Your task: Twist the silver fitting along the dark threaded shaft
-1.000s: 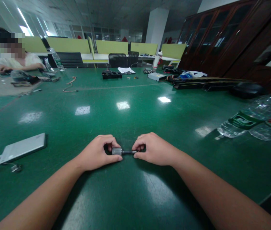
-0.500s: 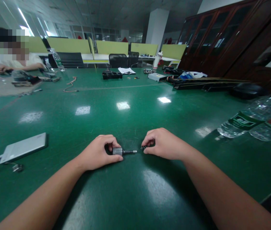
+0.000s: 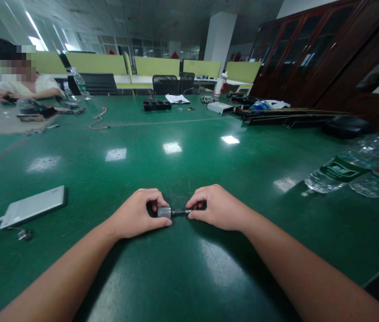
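Observation:
Low over the green tabletop, my left hand [image 3: 138, 212] is closed on a small silver cylinder [image 3: 164, 212] that looks like a motor, pinched between thumb and fingers. A thin dark shaft [image 3: 178, 212] sticks out of it to the right. My right hand [image 3: 218, 208] pinches a small dark ridged piece [image 3: 188, 211] at the shaft's tip. Fingers hide most of that piece, and I cannot tell how far it sits on the shaft.
A silver power bank [image 3: 35, 205] with a white cable lies at left, a small metal part [image 3: 24, 235] beside it. Plastic water bottles [image 3: 340, 172] stand at right. Farther back are a black tray [image 3: 157, 105] and long dark strips [image 3: 276, 117]. Another person [image 3: 24, 89] sits at far left.
My right hand has moved left with the ridged piece, from a gap off the shaft's tip to meeting it. My left hand and the cylinder stay in place.

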The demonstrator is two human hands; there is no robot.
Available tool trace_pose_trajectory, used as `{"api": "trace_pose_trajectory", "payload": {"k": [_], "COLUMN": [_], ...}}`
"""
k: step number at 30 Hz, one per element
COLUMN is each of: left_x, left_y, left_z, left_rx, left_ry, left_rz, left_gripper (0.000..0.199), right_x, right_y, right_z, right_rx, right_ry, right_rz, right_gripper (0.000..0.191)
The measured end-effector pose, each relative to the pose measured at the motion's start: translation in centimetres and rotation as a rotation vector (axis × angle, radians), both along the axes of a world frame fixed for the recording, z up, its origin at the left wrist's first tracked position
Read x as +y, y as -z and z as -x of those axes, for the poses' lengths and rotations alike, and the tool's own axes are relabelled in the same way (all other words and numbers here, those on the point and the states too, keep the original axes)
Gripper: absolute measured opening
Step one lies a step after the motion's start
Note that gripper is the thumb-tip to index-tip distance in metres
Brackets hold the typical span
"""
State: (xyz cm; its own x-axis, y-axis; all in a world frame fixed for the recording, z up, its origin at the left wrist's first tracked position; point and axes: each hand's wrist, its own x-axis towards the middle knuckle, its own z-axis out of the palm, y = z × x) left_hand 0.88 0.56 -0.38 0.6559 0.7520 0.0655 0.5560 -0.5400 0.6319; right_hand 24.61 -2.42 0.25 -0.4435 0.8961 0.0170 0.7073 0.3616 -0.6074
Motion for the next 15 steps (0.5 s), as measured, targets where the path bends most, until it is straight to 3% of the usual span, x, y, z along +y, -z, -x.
{"api": "trace_pose_trajectory", "payload": {"k": [5,15], "left_x": [-0.2,0.0], "left_y": [0.0,-0.1], "left_z": [0.3,0.0], "left_rx": [-0.033,-0.04], "left_ry": [0.038,0.005], "left_rz": [-0.005,0.028], "left_gripper": [0.026,0.018], "right_x": [-0.4,-0.1], "right_y": [0.6,1.3], "right_z": [1.7,1.8], "right_rx": [0.132,0.136], "right_ry": [-0.021,-0.121], "right_rz": [-0.039,-0.172], "right_gripper": [0.014,0.011]}}
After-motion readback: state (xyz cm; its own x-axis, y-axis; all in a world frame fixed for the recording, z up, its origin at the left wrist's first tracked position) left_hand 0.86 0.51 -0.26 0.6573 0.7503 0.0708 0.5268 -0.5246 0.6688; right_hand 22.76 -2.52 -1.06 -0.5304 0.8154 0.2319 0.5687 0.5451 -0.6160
